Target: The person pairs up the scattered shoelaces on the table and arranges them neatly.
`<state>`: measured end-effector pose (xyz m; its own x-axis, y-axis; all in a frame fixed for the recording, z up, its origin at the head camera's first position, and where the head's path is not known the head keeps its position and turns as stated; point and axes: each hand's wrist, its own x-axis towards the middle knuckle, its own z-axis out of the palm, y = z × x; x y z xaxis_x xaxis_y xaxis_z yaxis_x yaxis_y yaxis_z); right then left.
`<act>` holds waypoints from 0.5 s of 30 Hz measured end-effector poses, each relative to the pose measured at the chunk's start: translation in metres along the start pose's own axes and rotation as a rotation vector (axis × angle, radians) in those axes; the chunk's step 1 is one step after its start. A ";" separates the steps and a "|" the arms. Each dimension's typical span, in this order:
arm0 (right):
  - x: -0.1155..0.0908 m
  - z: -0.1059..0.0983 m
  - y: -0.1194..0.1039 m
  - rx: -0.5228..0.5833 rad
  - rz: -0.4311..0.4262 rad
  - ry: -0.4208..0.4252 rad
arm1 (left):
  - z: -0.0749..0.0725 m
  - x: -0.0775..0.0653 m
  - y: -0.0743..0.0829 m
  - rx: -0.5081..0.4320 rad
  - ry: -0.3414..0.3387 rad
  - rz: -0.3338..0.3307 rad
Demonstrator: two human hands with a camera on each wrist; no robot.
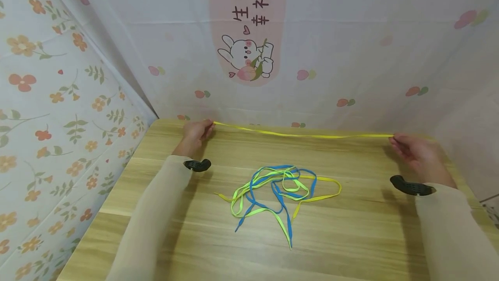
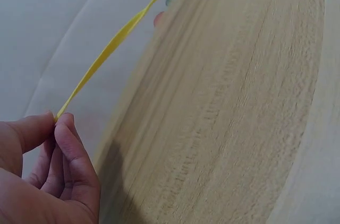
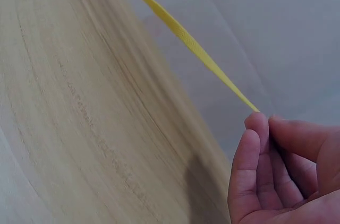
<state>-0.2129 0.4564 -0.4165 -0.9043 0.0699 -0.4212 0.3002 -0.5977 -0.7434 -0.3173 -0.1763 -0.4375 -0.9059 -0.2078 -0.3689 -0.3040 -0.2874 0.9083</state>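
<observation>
A flat yellow shoelace (image 1: 300, 135) stretches nearly straight across the far side of the table, sagging slightly in the middle. My left hand (image 1: 198, 134) pinches its left end between thumb and forefinger, as the left wrist view confirms with the lace (image 2: 114, 43) running up and away. At the other end, my right hand (image 1: 417, 151) pinches the lace between thumb and fingertips; in the right wrist view the lace (image 3: 186, 38) shows a slight twist. Between my forearms lies a loose tangle of laces: blue (image 1: 289, 224), lime green (image 1: 281, 224) and another yellow one (image 1: 340, 188).
The wooden table (image 1: 335, 246) ends at the back against a white curtain (image 1: 331, 47) printed with a rabbit and fruit. A flower-patterned cloth (image 1: 58, 112) hangs along the left side. Black wrist mounts (image 1: 198, 165) sit on both cuffs.
</observation>
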 end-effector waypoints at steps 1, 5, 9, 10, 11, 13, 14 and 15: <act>0.000 0.000 0.001 -0.007 0.002 -0.002 | 0.000 0.000 0.000 0.003 -0.001 -0.005; 0.001 0.003 0.005 -0.015 0.000 0.018 | -0.002 0.001 -0.001 0.005 -0.014 -0.020; 0.003 0.007 0.009 -0.007 -0.002 0.063 | -0.005 0.001 -0.001 0.008 -0.025 -0.036; 0.003 0.008 0.009 -0.012 0.000 0.076 | -0.005 0.001 -0.001 0.010 -0.027 -0.038; 0.004 0.008 0.010 -0.019 0.005 0.087 | -0.005 0.001 -0.001 0.012 -0.029 -0.041; 0.005 0.009 0.010 -0.023 0.020 0.096 | -0.005 0.001 -0.001 0.016 -0.031 -0.040; 0.006 0.009 0.010 -0.029 0.027 0.097 | -0.005 0.001 0.000 0.020 -0.032 -0.038; 0.007 0.009 0.011 -0.031 0.032 0.092 | -0.004 0.001 -0.001 0.021 -0.031 -0.036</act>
<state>-0.2185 0.4430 -0.4224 -0.8624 0.1252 -0.4904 0.3393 -0.5761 -0.7437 -0.3171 -0.1806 -0.4395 -0.9029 -0.1689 -0.3954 -0.3423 -0.2742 0.8987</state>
